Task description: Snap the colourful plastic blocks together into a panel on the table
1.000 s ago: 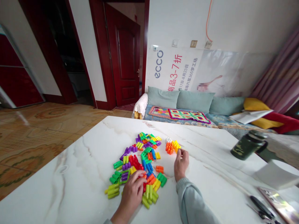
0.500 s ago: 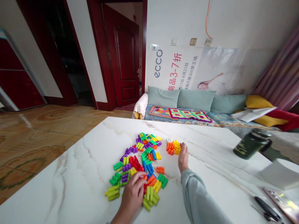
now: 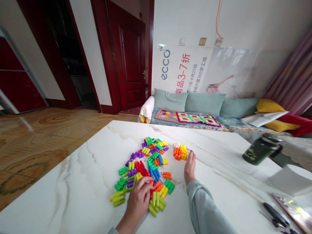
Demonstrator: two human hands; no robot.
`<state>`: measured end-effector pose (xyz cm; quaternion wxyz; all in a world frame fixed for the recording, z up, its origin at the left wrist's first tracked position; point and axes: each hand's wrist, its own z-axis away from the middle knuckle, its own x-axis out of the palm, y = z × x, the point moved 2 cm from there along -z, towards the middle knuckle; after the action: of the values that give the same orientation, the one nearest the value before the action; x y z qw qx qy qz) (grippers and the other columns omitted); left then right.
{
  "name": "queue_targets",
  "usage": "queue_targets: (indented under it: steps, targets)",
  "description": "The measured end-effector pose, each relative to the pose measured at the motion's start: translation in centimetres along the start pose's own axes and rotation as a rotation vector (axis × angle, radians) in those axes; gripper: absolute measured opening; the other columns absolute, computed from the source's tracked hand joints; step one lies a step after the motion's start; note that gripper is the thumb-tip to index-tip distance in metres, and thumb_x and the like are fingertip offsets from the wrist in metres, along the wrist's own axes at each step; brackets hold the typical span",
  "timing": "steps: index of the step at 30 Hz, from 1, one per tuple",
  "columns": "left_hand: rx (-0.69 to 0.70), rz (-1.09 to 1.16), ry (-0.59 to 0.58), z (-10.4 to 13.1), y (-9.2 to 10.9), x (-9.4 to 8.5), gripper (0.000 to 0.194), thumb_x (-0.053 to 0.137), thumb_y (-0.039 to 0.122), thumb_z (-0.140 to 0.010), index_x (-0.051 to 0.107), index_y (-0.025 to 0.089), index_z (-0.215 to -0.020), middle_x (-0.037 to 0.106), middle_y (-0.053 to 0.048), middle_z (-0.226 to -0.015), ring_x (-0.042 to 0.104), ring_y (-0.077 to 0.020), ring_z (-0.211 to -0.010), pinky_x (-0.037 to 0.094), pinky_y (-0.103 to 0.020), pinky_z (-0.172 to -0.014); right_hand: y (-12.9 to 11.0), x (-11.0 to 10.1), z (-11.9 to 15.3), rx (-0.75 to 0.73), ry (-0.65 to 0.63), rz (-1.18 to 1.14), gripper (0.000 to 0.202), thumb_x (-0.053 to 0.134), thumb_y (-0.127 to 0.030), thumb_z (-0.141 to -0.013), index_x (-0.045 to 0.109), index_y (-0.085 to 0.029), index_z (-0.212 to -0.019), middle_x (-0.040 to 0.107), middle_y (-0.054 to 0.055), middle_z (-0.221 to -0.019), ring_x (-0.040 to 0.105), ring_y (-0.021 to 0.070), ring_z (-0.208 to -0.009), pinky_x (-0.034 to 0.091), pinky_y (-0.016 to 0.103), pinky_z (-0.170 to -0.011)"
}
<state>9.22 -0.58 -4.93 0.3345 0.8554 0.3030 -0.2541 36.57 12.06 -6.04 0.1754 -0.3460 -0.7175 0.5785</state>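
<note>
Many coloured plastic pieces lie in a loose pile on the white table, among them lime green pieces [image 3: 156,201], red pieces [image 3: 141,168] and green pieces [image 3: 170,186]. My left hand [image 3: 140,198] rests on the near left part of the pile, fingers bent over the pieces; what lies under its fingertips is hidden. To the right of the pile stand a yellow cluster [image 3: 184,152], an orange cluster [image 3: 177,154] and white pieces [image 3: 175,145], grouped together. My right hand [image 3: 189,167] is just right of the yellow cluster, fingers straight and side-on, holding nothing visible.
On the right of the table [image 3: 80,182] are a dark green flask [image 3: 262,149], a white paper stack [image 3: 291,180], a phone [image 3: 293,211] and black-handled scissors [image 3: 276,214]. A sofa with cushions [image 3: 206,104] stands beyond the far edge.
My right hand has drawn back slightly from the yellow cluster, leaving a small gap. My left hand stays over the pile, its fingers shifted a little.
</note>
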Motion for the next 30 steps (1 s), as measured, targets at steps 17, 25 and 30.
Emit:
queue_targets:
  steps: [17, 25, 30]
  targets:
    - [-0.034, 0.039, -0.009, -0.1, 0.2, -0.1, 0.03, 0.045, -0.001, -0.077, 0.065, 0.021, -0.082, 0.067, -0.007, -0.108, 0.065, -0.0208, -0.1, 0.056, -0.035, -0.087, -1.2, -0.5, 4.4, -0.255, -0.245, 0.332, 0.045, 0.038, -0.044, -0.086, 0.072, -0.013, -0.091, 0.068, 0.015, -0.108, 0.065, 0.0243, -0.09, 0.048, 0.036, -0.084]
    - [-0.065, 0.061, -0.031, -0.1, 0.2, 0.1, 0.032, 0.044, -0.003, -0.076, 0.065, 0.02, -0.081, 0.067, -0.007, -0.108, 0.064, -0.021, -0.1, 0.055, -0.037, -0.087, -1.4, -0.5, 4.7, -0.313, -0.274, 0.411, 0.046, 0.037, -0.042, -0.089, 0.072, -0.013, -0.093, 0.068, 0.014, -0.111, 0.066, 0.0233, -0.092, 0.049, 0.033, -0.083]
    - [-0.077, 0.072, -0.034, -0.1, 0.4, 0.0, 0.031, 0.045, -0.003, -0.076, 0.065, 0.02, -0.081, 0.067, -0.007, -0.107, 0.064, -0.0213, -0.101, 0.054, -0.037, -0.087, -1.5, -0.8, 4.8, -0.34, -0.277, 0.421, 0.042, 0.038, -0.041, -0.089, 0.071, -0.015, -0.087, 0.07, 0.013, -0.101, 0.065, 0.0228, -0.089, 0.048, 0.033, -0.082]
